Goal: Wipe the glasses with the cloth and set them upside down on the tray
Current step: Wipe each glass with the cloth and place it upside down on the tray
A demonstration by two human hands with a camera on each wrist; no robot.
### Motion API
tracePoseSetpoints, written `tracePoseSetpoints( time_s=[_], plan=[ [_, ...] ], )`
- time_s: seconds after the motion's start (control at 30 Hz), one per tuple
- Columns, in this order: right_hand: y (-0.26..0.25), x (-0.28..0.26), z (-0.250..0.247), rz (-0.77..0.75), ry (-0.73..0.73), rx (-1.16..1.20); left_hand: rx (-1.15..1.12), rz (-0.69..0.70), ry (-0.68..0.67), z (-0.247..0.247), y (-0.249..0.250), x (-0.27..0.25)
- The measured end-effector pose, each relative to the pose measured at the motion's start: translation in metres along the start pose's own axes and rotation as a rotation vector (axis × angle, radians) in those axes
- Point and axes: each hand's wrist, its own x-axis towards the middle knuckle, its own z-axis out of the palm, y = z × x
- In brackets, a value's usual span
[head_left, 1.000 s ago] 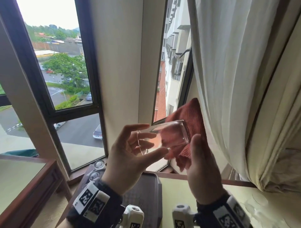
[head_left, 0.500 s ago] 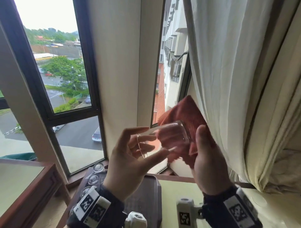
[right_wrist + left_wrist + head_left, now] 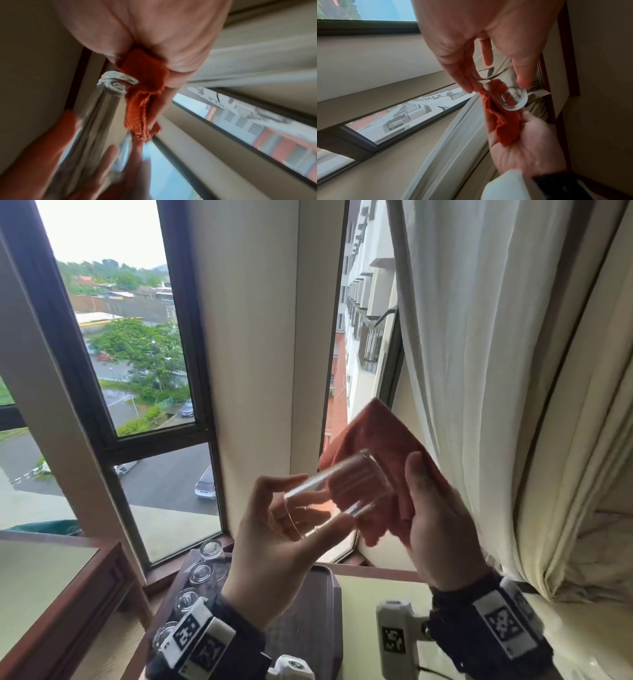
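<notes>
Head view: the glass (image 3: 337, 496) I'm wiping sits on its side in mid-air, above the tray and in front of the window, rim toward my left hand (image 3: 274, 556), thick base toward my right hand (image 3: 433, 529). My left thumb and fingers curl round the rim end and grip it. The cloth (image 3: 383, 453) (orange-red, ribbed) lies in my right palm, pressed against the base end w/ the thumb on top of it, one corner sticking up past the glass. Left wrist cam: cloth bunches against the base, touching it, and some red shows thru the clear wall. Right wrist cam is blurred, but my right fingers plainly pinch the cloth beside the base.

Below my hands a dark tray (image 3: 318, 611) rests on the pale tabletop. Along its left edge stands a row of glasses (image 3: 200, 573); can't tell which way up they are. A white curtain (image 3: 479, 337) hangs to the right, a wooden table (image 3: 68, 594) to the left.
</notes>
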Motion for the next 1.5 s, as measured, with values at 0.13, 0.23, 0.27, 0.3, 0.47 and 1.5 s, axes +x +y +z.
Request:
tracePoseSetpoints(
  time_s=[0.13,0.23,0.27,0.3,0.47,1.5],
  plan=[
    [0.026,-0.022,0.010,-0.199,0.043,-0.298,0.010,-0.093,0.031,0.008,0.008,0.002],
    [0.049,-0.019,0.014,-0.335,0.074,-0.624,0.070,-0.199,-0.016,0.012,0.011,0.002],
    [0.048,-0.019,0.015,-0.403,0.103,-0.571,0.074,-0.227,-0.038,0.013,0.013,0.001],
    [0.048,-0.018,0.014,-0.474,0.109,-0.533,0.065,-0.251,-0.065,0.015,0.014,0.001],
    [0.037,-0.025,0.015,-0.344,-0.006,-0.242,-0.033,-0.372,-0.131,0.017,0.021,0.004],
    [0.054,-0.043,0.006,-0.642,-0.049,-0.935,-0.374,-0.502,-0.174,0.010,0.020,0.029]
  ],
)
